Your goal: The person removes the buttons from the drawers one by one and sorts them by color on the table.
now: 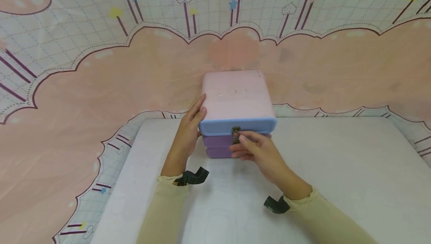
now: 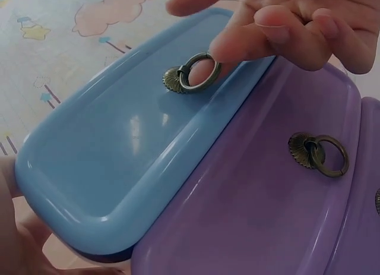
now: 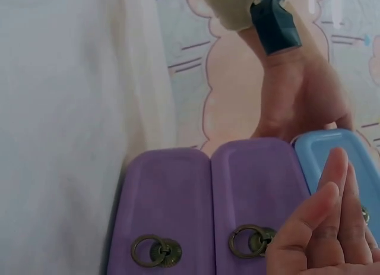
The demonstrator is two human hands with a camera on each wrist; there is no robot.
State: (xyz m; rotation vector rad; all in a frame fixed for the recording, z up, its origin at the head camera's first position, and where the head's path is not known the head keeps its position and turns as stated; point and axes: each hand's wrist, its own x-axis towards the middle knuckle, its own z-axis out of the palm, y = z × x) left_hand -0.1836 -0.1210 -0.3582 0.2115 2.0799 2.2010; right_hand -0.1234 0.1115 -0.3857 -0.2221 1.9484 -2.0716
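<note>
A small chest of drawers with a pink top (image 1: 235, 94) has a blue upper drawer (image 1: 215, 127) above two purple drawers (image 1: 215, 141). Each drawer front carries a brass ring pull. My right hand (image 1: 260, 152) pinches the blue drawer's ring pull (image 2: 183, 82) between thumb and index finger, its other fingers held out in front of the purple fronts. Extended fingers of my left hand (image 1: 186, 131) rest along the chest's left side. The middle drawer's ring pull (image 2: 343, 162) hangs free in the left wrist view.
Under the chest is a white table (image 1: 336, 161). A patterned cloth (image 1: 168, 68) with peach clouds and stars covers the area behind and beside it. Dark camera mounts (image 1: 277, 204) sit at both wrists, at the ends of the pale yellow sleeves (image 1: 165, 210).
</note>
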